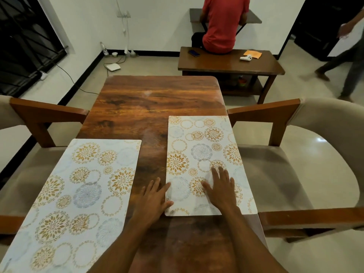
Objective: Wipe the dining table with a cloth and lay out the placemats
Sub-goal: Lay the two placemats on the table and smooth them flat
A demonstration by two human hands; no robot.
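Observation:
Two white placemats with gold and grey flower circles lie on the dark wooden dining table [157, 99]. The left placemat [74, 194] lies along the table's left side and overhangs its left edge. The right placemat [201, 154] lies along the right side. My right hand [220, 190] rests flat on the near part of the right placemat, fingers spread. On the bare wood beside it lies my left hand [153, 198], its fingertips touching that placemat's left edge. No cloth is in view.
Beige cushioned chairs with wooden arms stand at the left [35, 123] and right [295, 154] of the table. Beyond the table stands a low wooden bench [226, 62] where a person in a red shirt [222, 26] sits. Another person [346, 62] walks at the far right.

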